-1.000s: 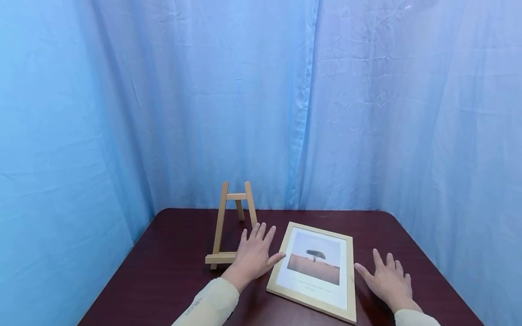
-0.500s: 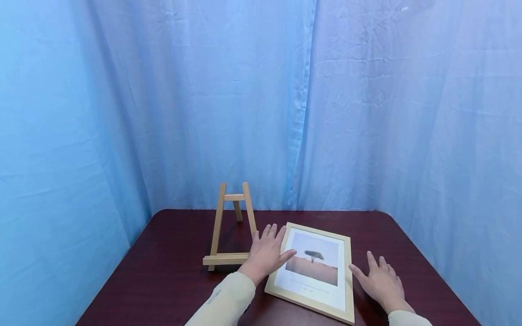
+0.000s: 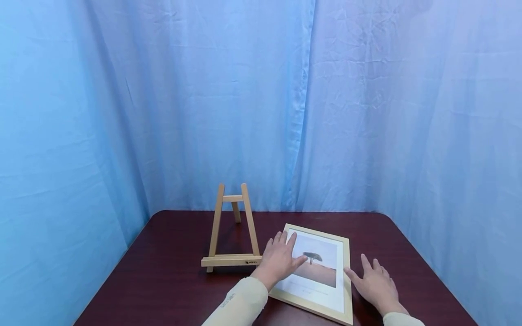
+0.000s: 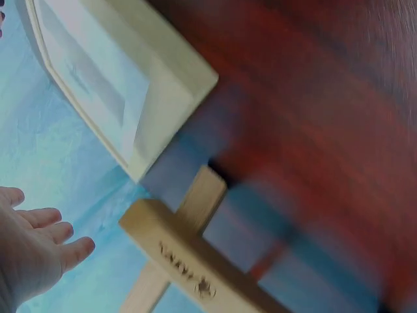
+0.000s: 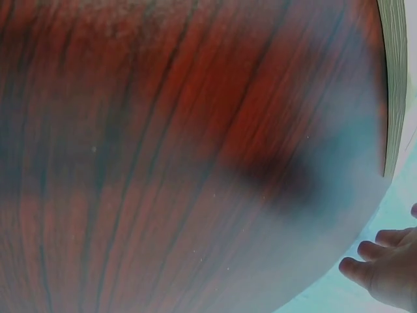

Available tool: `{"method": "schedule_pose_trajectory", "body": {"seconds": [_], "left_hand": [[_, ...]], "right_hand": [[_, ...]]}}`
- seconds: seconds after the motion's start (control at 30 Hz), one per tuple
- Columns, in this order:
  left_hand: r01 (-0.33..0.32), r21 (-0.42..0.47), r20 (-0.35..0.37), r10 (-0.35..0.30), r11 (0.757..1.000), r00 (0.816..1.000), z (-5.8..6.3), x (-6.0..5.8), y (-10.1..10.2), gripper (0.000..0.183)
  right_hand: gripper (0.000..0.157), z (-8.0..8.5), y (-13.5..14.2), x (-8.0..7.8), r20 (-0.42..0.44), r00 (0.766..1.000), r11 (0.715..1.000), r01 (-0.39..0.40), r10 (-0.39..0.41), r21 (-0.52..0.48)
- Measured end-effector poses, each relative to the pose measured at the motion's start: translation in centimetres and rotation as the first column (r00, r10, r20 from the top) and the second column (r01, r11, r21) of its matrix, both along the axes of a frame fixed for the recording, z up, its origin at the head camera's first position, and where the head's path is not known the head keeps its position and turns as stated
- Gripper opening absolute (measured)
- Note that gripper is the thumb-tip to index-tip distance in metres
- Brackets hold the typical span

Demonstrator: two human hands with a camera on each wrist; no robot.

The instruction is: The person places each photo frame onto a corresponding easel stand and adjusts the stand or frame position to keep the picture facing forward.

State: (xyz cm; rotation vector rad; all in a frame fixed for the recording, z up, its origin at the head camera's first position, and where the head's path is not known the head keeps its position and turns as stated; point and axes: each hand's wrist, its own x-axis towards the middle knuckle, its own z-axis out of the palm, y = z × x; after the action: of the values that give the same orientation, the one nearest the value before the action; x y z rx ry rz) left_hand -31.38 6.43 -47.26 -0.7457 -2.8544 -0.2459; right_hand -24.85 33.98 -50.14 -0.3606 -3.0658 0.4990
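From the head view we see a pale wooden picture frame (image 3: 320, 274) lying face up and slightly turned on the near right of the dark red tabletop (image 3: 163, 280), its print showing a lone tree (image 3: 312, 257). The left hand (image 3: 278, 259) is spread wide over the frame's left side; we cannot tell whether it touches. The right hand (image 3: 374, 284) is also spread wide, its thumb just beside the frame's right edge. To the left we see a wooden easel (image 3: 249, 219) standing upright, with blue curtains (image 3: 228, 113) hanging on the far side. In the left wrist view we find the easel's ledge (image 4: 186, 264), marked with dark lettering, near one corner of the frame. In the right wrist view we see streaked wood grain and, at the right, the frame's edge near extended fingers (image 5: 374, 251).
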Motion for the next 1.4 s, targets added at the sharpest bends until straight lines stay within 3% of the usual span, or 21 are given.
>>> {"method": "schedule_pose_trajectory", "body": {"seconds": [0.47,0.8,1.07,1.3,1.4], "left_hand": [[-0.066,0.08,0.131,0.055,0.995,0.99,-2.6,-0.3,0.9,0.074],[-0.108,0.111,0.143,0.092,0.988,0.985,-3.4,-0.8,0.7,0.073],[-0.111,0.137,0.137,0.092,0.984,0.986,-3.8,-0.9,0.9,0.071],[-0.151,0.2,0.218,0.106,0.968,0.97,-4.0,-0.7,1.3,0.069],[-0.165,0.206,0.213,0.121,0.964,0.97,-4.2,-0.5,1.5,0.067]], "right_hand": [[0.106,-0.5,-0.4,0.2,0.045,0.999,1.0,0.003,-0.002,-0.026],[0.102,-1.6,-0.9,-0.4,0.006,1.0,1.0,-0.009,0.009,-0.021],[0.098,-1.6,-0.9,-0.5,0.022,1.0,1.0,0.013,-0.012,-0.028],[0.095,-1.3,0.2,-0.2,0.051,0.998,0.999,0.029,-0.028,-0.019],[0.092,-1.2,0.8,-0.1,0.045,0.998,0.999,0.035,-0.034,-0.007]]}}
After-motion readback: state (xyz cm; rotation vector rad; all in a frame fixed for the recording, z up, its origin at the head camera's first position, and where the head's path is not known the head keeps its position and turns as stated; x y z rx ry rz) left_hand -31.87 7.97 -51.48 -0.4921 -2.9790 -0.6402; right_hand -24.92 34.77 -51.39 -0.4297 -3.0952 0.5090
